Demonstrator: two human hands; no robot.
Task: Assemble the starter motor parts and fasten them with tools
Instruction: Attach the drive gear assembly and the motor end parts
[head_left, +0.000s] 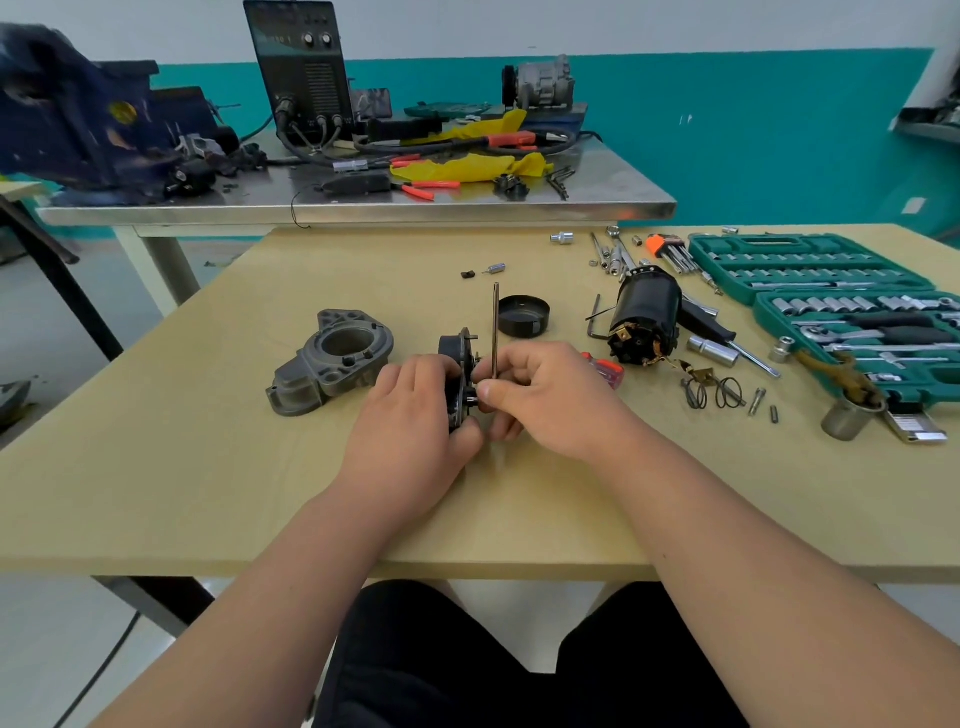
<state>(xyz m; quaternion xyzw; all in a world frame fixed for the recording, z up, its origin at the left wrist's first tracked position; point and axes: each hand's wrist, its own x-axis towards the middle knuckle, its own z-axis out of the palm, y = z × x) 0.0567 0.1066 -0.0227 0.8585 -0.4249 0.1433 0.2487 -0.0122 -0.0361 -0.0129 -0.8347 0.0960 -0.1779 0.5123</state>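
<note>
My left hand (410, 415) grips the black cover (453, 349) on edge; my right hand (545, 395) pinches the hex key (496, 322), its long arm upright, against the cover's right face.

Tan table (208, 493) bears gray housing (311, 374), black cap (524, 314), socket case (727, 243).

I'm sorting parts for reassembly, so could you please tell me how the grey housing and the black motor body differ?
The grey housing is bare cast metal with an irregular outline; the black motor body is a dark cylinder. The housing lies left of the left hand, round opening up; the motor body lies right of the right hand, copper-fitted end towards the camera. Both rest on the table.
</note>
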